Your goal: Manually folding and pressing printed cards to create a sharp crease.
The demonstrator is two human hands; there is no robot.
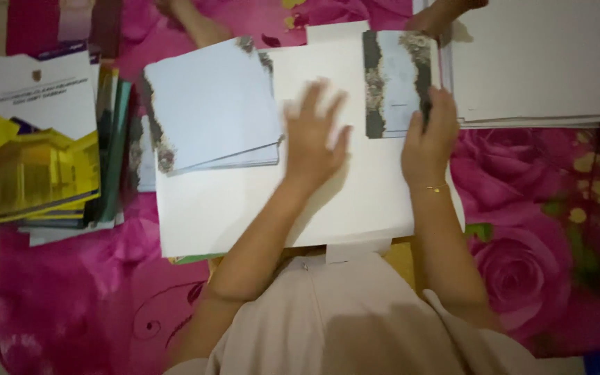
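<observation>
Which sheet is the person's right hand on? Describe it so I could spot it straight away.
Start at the pink rose-patterned cloth, then the big white sheets spread in its middle. At their top right corner lies a small pale blue card, with the right hand on its lower right edge. Unlike the plain white paper around it, it has dark, mottled bands down both long sides.

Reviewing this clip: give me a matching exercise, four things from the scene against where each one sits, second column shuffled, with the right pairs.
Things
1. left hand
2. right hand
3. yellow and white booklets
4. white sheet stack

Places
A. far left, on the pink floral cloth
B. top right corner
C. spread flat on the large white sheet
D. gripping the lower edge of the folded card with dark mottled borders

Pairs: 1-C, 2-D, 3-A, 4-B
</observation>
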